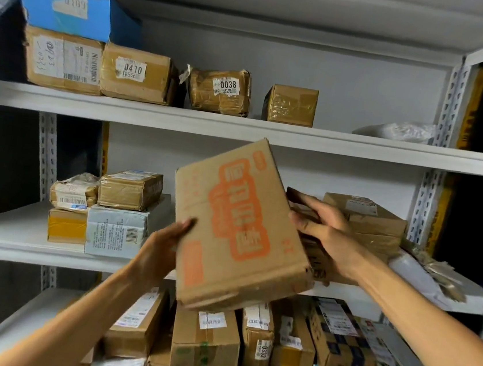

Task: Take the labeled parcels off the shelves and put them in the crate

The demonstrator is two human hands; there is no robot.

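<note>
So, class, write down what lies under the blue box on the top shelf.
The blue box rests on a brown carton bearing white labels and barcodes; its right end reaches over the 0410 box too. The cartons' tops beneath it are covered.

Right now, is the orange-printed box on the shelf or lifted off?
Lifted off, tilted: the left hand grips the orange-printed box by its edge, its lower corner hanging below the middle shelf.
</note>
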